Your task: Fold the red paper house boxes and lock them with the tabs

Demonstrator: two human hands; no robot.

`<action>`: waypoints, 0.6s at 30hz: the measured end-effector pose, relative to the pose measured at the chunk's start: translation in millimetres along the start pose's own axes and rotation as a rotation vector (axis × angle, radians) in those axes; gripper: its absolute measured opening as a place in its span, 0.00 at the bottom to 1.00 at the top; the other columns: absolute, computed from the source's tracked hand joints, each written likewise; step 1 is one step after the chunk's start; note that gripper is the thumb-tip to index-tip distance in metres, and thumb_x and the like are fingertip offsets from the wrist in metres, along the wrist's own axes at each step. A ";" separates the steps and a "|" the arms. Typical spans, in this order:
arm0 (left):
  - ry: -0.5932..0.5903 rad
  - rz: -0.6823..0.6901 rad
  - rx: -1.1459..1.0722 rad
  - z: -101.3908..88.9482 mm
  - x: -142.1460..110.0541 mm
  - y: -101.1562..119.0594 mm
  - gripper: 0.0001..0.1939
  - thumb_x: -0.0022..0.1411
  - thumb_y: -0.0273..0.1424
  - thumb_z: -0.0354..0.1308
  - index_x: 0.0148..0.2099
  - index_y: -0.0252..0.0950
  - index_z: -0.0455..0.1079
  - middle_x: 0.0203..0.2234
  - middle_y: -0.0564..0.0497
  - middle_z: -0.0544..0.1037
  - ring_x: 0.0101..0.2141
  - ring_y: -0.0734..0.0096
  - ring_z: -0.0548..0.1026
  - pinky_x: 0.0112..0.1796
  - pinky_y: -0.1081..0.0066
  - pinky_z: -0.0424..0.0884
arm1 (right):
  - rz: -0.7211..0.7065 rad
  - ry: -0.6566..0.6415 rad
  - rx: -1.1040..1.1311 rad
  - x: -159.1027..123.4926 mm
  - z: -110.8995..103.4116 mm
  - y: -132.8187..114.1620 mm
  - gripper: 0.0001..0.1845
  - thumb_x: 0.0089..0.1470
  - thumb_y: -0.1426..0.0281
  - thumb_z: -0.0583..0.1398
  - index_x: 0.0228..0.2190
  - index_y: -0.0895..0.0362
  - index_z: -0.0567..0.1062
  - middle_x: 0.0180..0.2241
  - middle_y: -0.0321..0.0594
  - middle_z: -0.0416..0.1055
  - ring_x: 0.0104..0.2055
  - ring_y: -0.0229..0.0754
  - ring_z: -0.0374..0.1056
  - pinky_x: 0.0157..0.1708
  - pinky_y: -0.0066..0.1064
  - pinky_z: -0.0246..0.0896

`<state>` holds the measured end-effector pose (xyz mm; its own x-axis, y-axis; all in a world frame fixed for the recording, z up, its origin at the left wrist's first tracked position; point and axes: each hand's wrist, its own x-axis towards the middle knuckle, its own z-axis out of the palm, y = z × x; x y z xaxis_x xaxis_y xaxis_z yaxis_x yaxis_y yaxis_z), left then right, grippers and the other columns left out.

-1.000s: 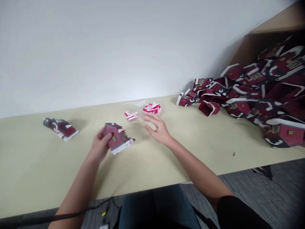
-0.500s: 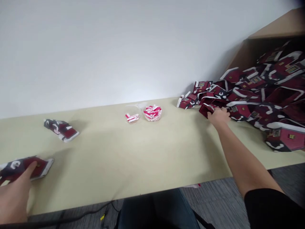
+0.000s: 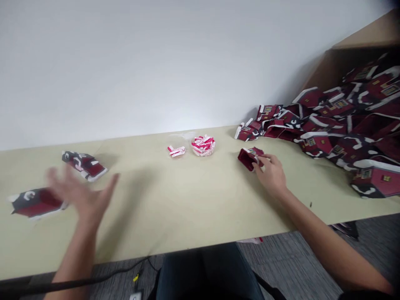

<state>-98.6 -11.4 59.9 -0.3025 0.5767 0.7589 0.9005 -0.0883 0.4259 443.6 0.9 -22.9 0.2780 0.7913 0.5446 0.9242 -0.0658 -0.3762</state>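
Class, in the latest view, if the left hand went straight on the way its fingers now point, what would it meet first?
The left hand, blurred and open, would probably meet the maroon card house lying ahead of it first, though depth is hard to judge here.

Right fingers [image 3: 261, 163] are on a small card house [image 3: 249, 158], and the big heap of card houses [image 3: 331, 139] is off to their right, spilling out of a cardboard box [image 3: 353, 62]. Behind and left of those fingers, a clear dish of candy-cane pieces [image 3: 203, 146] sits just right of a loose candy-cane piece [image 3: 176, 151]. Left fingers [image 3: 59, 177] are above the table [image 3: 162, 212], with one card house [image 3: 84, 165] just behind them and another [image 3: 36, 203] just to their left.
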 end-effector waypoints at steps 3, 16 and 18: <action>-0.272 0.210 -0.229 35.4 -25.1 74.1 0.38 0.51 0.51 0.66 0.59 0.39 0.61 0.61 0.39 0.63 0.63 0.43 0.59 0.62 0.45 0.55 | -0.189 0.001 0.053 -35.5 -0.8 -39.9 0.16 0.60 0.64 0.55 0.44 0.55 0.78 0.48 0.51 0.70 0.48 0.53 0.67 0.47 0.47 0.67; -1.076 0.027 0.033 68.1 -52.2 197.5 0.41 0.59 0.61 0.42 0.62 0.37 0.61 0.58 0.33 0.64 0.58 0.36 0.64 0.53 0.45 0.61 | -0.434 -0.397 0.757 -41.9 -6.5 -166.3 0.09 0.57 0.68 0.61 0.36 0.54 0.82 0.42 0.43 0.75 0.43 0.43 0.73 0.44 0.36 0.70; -1.089 0.029 0.094 70.0 -50.5 191.2 0.42 0.59 0.62 0.41 0.63 0.37 0.59 0.58 0.33 0.64 0.57 0.36 0.64 0.53 0.46 0.62 | -0.400 -0.463 0.747 -28.0 0.4 -169.4 0.09 0.54 0.70 0.61 0.26 0.54 0.82 0.41 0.42 0.75 0.40 0.41 0.74 0.41 0.34 0.69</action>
<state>110.7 -0.6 68.5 0.1163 0.9887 -0.0944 0.9369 -0.0776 0.3409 279.1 -9.9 25.3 -0.3000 0.8431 0.4463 0.4787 0.5377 -0.6940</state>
